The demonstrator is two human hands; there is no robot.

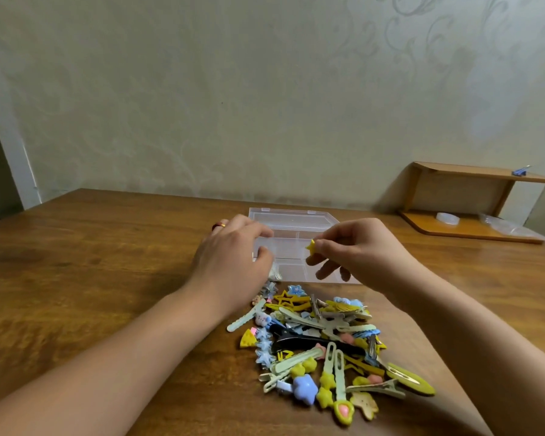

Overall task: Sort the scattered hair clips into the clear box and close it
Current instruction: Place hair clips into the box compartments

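Wooden table stretches in front of me, with a pale patterned wall behind it. My right hand hovers over the clear box, thumb and forefinger pinching a small yellow star clip, the other fingers hanging loosely curled below. My left hand reaches over the box's left side with its fingers bent down toward a compartment; whether they hold anything I cannot tell. A ring sits on one finger of that hand. The box lies open just beyond both hands, its lid folded back toward the wall and its dividers showing. Near me, between my forearms, lies the pile of hair clips: yellow, blue, pale green, one black. Off to the right, against the wall, stands a small wooden shelf with a blue clip on top.
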